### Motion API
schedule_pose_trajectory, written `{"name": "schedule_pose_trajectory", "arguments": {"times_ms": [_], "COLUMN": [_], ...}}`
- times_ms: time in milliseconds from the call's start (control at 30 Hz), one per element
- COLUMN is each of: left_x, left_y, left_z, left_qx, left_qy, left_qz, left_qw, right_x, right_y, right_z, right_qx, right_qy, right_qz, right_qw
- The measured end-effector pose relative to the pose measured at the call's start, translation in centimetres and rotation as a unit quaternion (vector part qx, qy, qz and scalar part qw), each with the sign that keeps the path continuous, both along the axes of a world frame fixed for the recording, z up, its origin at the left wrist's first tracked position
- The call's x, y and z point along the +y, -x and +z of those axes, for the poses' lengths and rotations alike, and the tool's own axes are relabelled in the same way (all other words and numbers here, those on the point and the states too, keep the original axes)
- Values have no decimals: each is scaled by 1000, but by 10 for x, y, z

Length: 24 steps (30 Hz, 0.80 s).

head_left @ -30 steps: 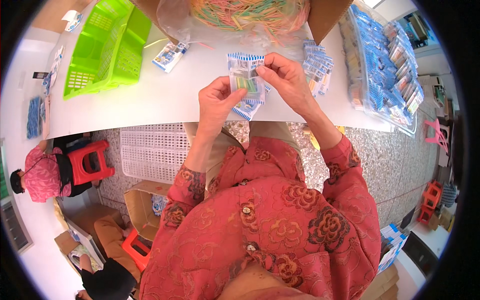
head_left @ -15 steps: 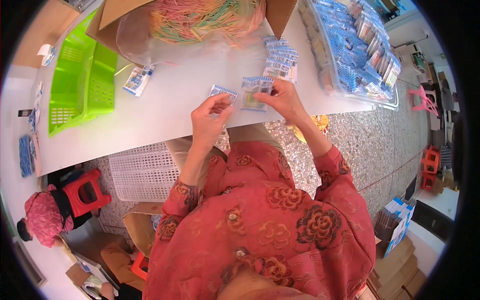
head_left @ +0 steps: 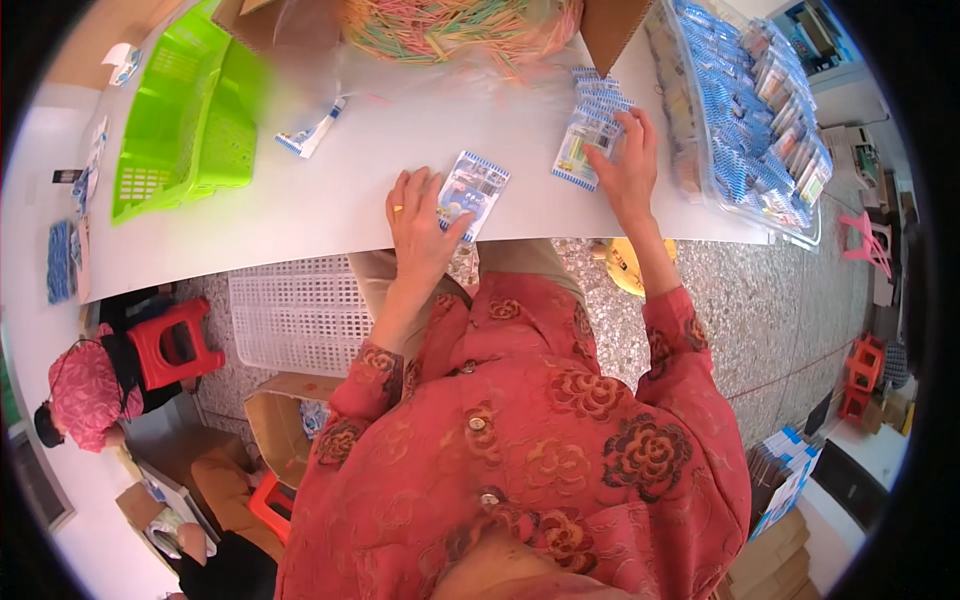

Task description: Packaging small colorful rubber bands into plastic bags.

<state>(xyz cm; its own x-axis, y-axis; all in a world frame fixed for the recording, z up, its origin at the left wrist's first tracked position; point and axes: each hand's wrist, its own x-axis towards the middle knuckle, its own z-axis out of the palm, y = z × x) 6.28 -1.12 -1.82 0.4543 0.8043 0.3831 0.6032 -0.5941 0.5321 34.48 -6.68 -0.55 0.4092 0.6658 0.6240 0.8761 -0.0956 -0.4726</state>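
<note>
Packet is being pinned flat on counter by left hand, fingers spread, while right hand is pinching the next from stack; looks mid-collating, next needs alignment.

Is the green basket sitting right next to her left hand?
No, the green basket sits far off at the table's left end, apart from the left hand, which rests on a blue-edged packet.

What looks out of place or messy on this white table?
One small packet lies alone and askew between the green basket and the pile of coloured sticks, away from the stack under the right hand.
</note>
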Motion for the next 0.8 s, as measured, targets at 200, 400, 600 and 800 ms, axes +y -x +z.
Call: {"name": "schedule_pose_trajectory", "arguments": {"times_ms": [200, 400, 600, 800], "left_x": [-5, -11, -11, -3], "left_y": [-2, -9, -10, -11], "left_z": [-1, 0, -6, -12], "left_qx": [16, -10, -79, -142], "left_qy": [-31, -85, -107, -88], "left_qz": [13, 22, 18, 19], "left_qw": [999, 996, 991, 986], "right_x": [7, 23, 35, 42], "right_y": [55, 91, 91, 73], "right_z": [15, -8, -11, -12], "right_qx": [-57, 22, 121, 165], "right_qy": [26, 48, 74, 106], "right_qz": [141, 259, 296, 348], "right_qw": [988, 964, 945, 917]}}
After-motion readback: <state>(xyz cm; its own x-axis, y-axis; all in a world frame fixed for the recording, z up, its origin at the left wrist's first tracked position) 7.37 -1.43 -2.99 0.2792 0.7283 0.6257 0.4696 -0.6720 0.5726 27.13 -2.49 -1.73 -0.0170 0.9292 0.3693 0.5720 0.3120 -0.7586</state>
